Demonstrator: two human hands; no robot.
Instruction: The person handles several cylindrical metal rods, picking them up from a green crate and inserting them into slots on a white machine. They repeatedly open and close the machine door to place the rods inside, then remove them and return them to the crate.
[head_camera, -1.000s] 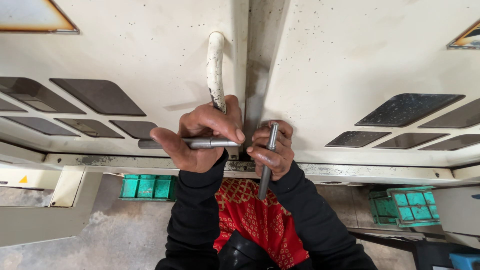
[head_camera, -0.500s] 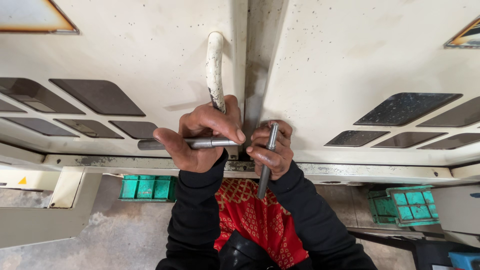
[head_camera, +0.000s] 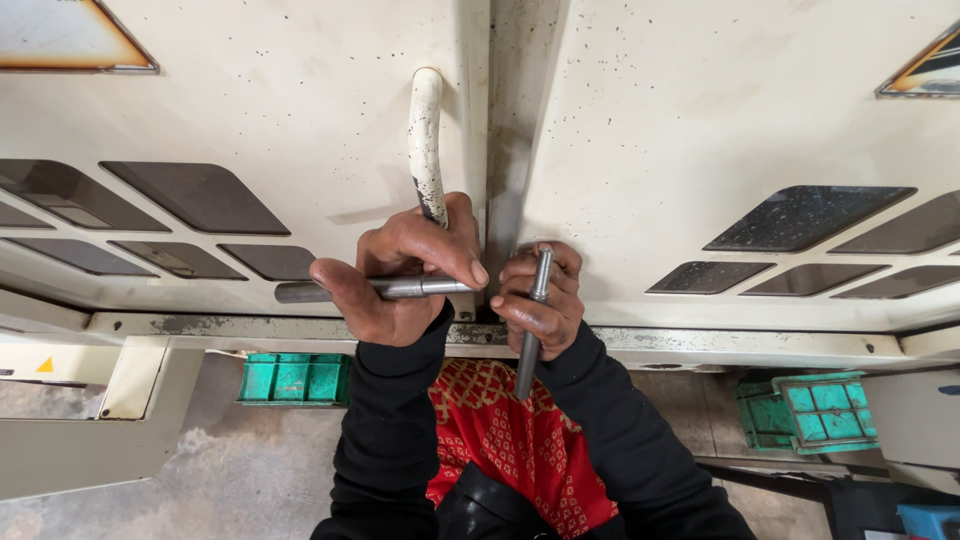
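The left hand (head_camera: 405, 275) is gripping a smooth, dull-grey metal rod (head_camera: 330, 291) while the right hand (head_camera: 540, 300) is holding a similar steel bar (head_camera: 532, 320) against a matt cream-painted metal panel (head_camera: 700, 110), speckled and grimy, whose chipped white handle (head_camera: 425, 140) is showing dark patches.

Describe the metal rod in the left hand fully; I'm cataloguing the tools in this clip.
The rod is a plain grey metal bar, round and smooth, with a dull shine and no visible head. It lies nearly level across the cream cabinet door, its free end jutting out to the left. The left hand grips its middle, thumb below and fingers curled over. Its inner end points toward the seam between the doors, hidden by fingers.
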